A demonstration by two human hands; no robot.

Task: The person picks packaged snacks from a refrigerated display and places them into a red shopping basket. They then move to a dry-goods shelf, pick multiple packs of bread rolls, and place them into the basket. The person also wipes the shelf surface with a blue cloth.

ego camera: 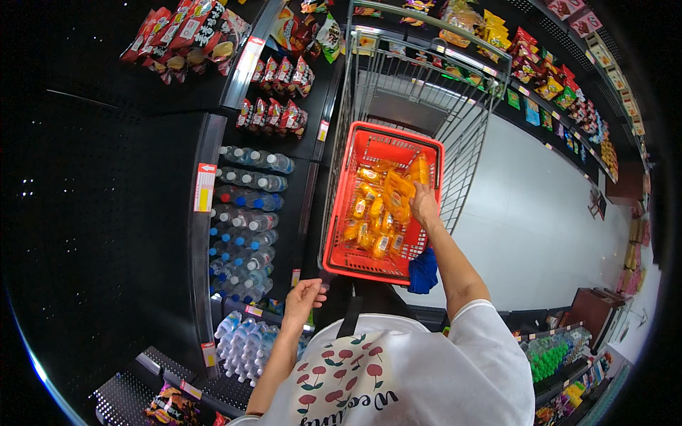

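A red plastic shopping basket (pixel 341 213) sits on a metal shopping cart (pixel 463 175) in front of me. Inside it lie several small orange-yellow wrapped snack packs (pixel 373 221). My right hand (pixel 424 205) reaches over the basket's right side, gripping the edge of a larger flat orange snack package (pixel 397 194). Another orange package (pixel 419 169) leans at the basket's far right corner. My left hand (pixel 305 303) hangs left of the basket's near end, its fingers loosely curled and nothing visible in them. Beside the near right corner is a blue cloth (pixel 423 270).
Left of the cart, a black shelf holds rows of plastic bottles (pixel 250 205) and red snack bags (pixel 285 74). Shrink-wrapped bottles (pixel 248 343) stand lower down. Across the grey floor (pixel 527 213), more shelves carry colourful snack bags (pixel 554 88). Green-capped bottles (pixel 554 354) stand behind at right.
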